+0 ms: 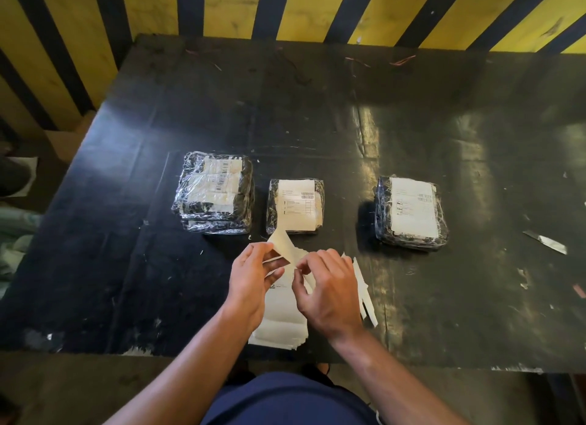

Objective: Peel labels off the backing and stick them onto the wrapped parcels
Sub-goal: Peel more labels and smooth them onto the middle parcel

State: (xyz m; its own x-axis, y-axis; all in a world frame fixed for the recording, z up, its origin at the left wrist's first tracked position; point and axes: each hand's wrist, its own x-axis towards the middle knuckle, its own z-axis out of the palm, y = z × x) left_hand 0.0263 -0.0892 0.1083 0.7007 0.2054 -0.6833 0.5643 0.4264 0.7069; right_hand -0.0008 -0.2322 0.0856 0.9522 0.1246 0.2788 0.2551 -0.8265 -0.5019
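Note:
Three parcels wrapped in clear film lie in a row on the black table (317,114). The left parcel (214,193) is a stack with small barcode strips on top. The middle parcel (296,206) and the right parcel (412,213) each carry a white label. Near the front edge lies a pile of white label sheets (280,323). My left hand (250,282) and my right hand (329,285) are over the pile, both pinching a label sheet (283,245) whose upper part curls up towards the middle parcel. Which layer each hand holds is not clear.
Narrow white backing strips (364,288) fan out to the right of the pile. A strip of scrap (547,242) and paper bits lie at the table's right. Thin wires (402,60) lie at the back edge. A yellow and black striped wall (285,6) stands behind.

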